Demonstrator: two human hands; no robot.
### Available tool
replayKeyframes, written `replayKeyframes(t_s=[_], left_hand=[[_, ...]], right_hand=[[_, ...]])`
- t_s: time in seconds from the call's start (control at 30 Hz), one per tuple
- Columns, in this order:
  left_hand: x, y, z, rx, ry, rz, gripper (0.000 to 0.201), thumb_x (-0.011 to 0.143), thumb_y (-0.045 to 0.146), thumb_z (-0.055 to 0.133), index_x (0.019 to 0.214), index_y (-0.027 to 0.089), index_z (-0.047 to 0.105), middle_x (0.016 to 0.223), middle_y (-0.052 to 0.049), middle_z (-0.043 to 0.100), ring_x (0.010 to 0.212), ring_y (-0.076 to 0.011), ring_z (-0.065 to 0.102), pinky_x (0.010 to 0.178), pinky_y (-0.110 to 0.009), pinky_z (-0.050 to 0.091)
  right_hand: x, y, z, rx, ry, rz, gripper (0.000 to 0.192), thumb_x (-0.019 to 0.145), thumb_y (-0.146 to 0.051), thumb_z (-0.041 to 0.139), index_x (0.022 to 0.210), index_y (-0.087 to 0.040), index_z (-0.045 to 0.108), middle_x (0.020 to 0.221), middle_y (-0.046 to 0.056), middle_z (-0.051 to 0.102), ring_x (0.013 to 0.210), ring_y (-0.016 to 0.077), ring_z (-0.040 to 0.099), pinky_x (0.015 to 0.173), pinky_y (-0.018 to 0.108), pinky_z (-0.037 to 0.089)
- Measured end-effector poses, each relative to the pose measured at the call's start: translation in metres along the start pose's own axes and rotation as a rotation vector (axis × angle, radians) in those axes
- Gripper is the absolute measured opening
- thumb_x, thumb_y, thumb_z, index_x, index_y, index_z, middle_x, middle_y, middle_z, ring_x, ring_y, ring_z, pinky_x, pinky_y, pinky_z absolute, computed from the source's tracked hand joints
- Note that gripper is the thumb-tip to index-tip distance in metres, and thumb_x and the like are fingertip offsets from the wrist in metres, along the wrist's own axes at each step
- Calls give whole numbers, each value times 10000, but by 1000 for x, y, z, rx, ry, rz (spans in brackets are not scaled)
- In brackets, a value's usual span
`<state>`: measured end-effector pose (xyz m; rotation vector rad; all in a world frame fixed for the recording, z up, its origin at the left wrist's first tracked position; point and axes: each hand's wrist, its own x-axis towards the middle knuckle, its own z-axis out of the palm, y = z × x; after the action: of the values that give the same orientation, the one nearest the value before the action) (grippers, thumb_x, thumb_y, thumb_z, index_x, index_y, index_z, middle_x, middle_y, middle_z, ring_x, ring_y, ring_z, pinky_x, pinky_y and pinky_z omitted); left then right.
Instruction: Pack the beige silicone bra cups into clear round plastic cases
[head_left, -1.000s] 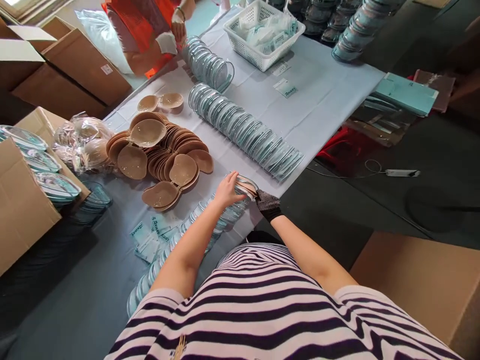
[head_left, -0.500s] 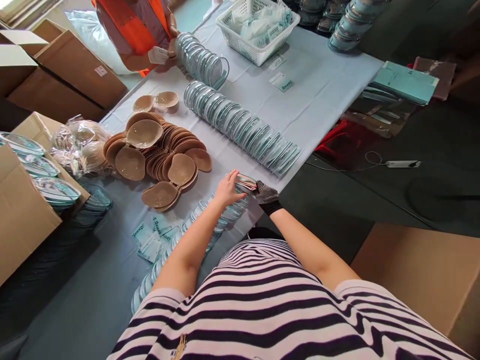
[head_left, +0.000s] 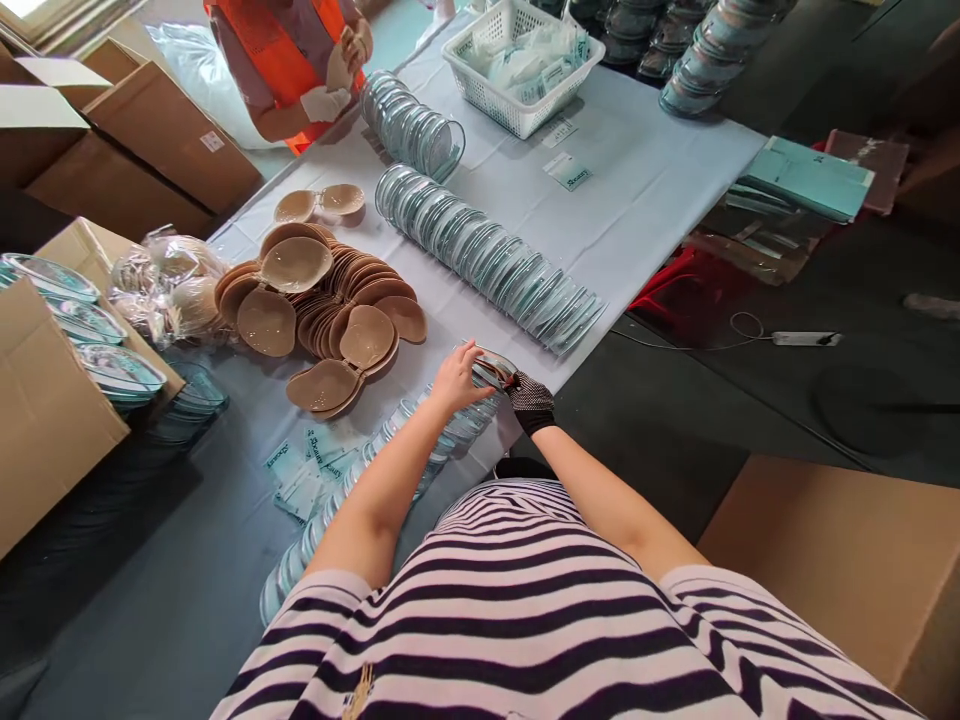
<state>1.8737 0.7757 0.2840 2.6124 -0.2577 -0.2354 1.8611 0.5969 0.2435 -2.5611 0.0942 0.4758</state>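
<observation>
Both hands point(head_left: 491, 385) press clear packs point(head_left: 480, 395) at table's edge point(head_left: 585, 355).

daylight enters from the upper left, where a bright window strip point(head_left: 30, 8) is overexposed. the pale cloth on the desk point(head_left: 645, 190) is evenly and brightly lit, near white toward the far end. the clear plastic shells point(head_left: 487, 262) carry small specular glints along their rims. the floor at right point(head_left: 825, 400) and the lower left corner are dim, with little detail. shadows under the beige cups point(head_left: 330, 300) are short and soft. wide-angle distortion bends the desk edges and the cardboard boxes point(head_left: 127, 130) outward toward the frame borders. focus is sharp at centre; the striped shirt point(head_left: 540, 620) at the bottom edge is slightly soft.
</observation>
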Motion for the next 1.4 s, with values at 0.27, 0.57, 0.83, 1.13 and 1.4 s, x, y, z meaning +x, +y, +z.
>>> replayKeyframes(t_s=[0.27,0.57,0.83,1.13,1.4], left_hand=[[0,-1,-2,80,-28,44,455,724,412,794,1092,218,611,1562,-175,355,1373,-321,456,1087,-480,416],[-3,19,1,4,40,27,617,765,458,756,1292,211,550,1518,-168,432,1393,-319,420,1160,-579,284],[-139,-35,-40,-284,305,-230,395,935,335,552,1323,261,552,1362,-56,618,1287,-197,553,1180,-441,309],[-327,-158,-63,-310,561,-837,263,895,254,548,1129,236,667,1198,-44,707,1141,-214,650,1003,-366,507],[-334,-197,-53,-479,474,-759,279,895,311,514,1112,246,678,1175,-42,715,1059,-227,679,881,-356,563]], right_hand=[[15,6,-13,215,-366,-50,282,924,-179,459,1084,-213,688,851,20,744,632,127,674,616,208,487],[14,10,-28,-138,188,-484,597,896,-463,498,1378,-110,494,1367,222,550,1262,321,515,1038,459,438],[28,-29,-12,-122,210,-721,664,914,-504,383,1402,-64,478,1344,268,549,1271,367,501,1057,517,404],[69,-266,68,-580,-1,-1089,511,834,-299,565,1324,-156,590,1394,186,534,1257,348,446,1043,481,323],[101,-320,110,-891,-172,-1135,375,908,-240,495,1218,-90,644,1282,230,600,1160,331,497,1006,445,315]])
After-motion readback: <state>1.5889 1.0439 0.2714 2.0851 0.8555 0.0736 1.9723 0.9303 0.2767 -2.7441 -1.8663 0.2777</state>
